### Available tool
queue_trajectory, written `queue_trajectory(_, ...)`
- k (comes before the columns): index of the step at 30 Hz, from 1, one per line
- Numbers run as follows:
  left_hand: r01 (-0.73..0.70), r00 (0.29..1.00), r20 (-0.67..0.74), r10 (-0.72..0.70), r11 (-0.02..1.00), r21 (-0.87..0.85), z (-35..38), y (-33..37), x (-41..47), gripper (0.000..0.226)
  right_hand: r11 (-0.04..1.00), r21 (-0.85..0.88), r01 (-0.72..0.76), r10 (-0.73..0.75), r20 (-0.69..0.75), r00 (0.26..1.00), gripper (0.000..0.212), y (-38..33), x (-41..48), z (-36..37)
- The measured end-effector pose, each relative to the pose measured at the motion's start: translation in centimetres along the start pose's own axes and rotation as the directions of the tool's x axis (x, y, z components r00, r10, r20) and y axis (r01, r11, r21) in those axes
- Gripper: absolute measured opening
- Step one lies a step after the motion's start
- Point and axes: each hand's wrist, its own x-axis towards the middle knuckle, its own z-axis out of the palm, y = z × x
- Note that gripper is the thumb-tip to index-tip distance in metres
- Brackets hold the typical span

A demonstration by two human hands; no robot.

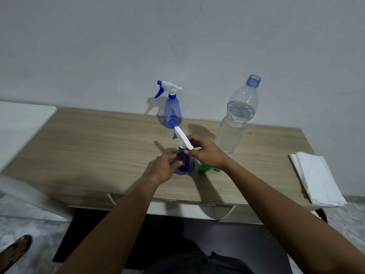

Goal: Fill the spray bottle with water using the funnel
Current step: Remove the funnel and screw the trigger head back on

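Far left, a white tabletop (19, 123) butts up against the wooden table (88, 151), a pale, matte top with grain running across it. Moving in, the left hand (164, 169) has its fingers curled round the body of the near spray bottle (184, 167). That bottle is translucent blue plastic with a rounded base, standing on the table near its middle. I read that grip as a brace, keeping the light bottle from spinning or tipping.

Behind it, close to the wall, a second spray bottle (172, 109) stands upright with its head screwed on. It is cone-shaped, the same blue, and nobody is touching it.

On to the right hand (205, 153). Its fingertips pinch the neck just under the white trigger head (182, 138), which points away to the far left. It looks like the head is being twisted off to open the neck, though I can't tell how far the thread has turned.

Tucked under that right wrist is a green plastic piece (205, 168), glossy and mostly hidden. It is probably the funnel, lying close by for the next step.

Further right is a clear water bottle (235, 119), tall and ribbed, with its cap off and water well up its sides, ready for pouring. At the right edge lies a folded stack of white paper napkins (316, 180), presumably for spills.
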Motion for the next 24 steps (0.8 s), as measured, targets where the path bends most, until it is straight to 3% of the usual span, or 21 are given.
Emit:
queue_trajectory(3, 0.014, 1.000, -0.001, -0.014, 1.000, 0.015, 0.0, 0.2, 0.0, 0.025, 0.999, 0.012, -0.053, 0.054, -0.064, 0.997, 0.039, -0.4, 0.1, 0.3)
queue_trajectory(7, 0.006, 1.000, 0.006, -0.006, 1.000, 0.002, -0.1, -0.1, 0.1, 0.022, 0.995, -0.071, -0.069, 0.058, -0.145, 0.988, 0.030, -0.5, 0.7, 0.5)
queue_trajectory(14, -0.012, 1.000, 0.026, 0.012, 1.000, 0.009, -0.1, -0.3, 0.2, 0.026, 0.963, -0.271, 0.017, -0.012, 0.020, 1.000, 0.025, -0.7, 1.3, 0.1)
queue_trajectory(24, -0.026, 0.999, 0.024, 0.026, 1.000, -0.012, -0.2, 0.0, -0.1, 0.025, 0.995, -0.086, 0.048, -0.056, -0.099, 0.994, 0.028, 0.1, 0.4, -0.8)
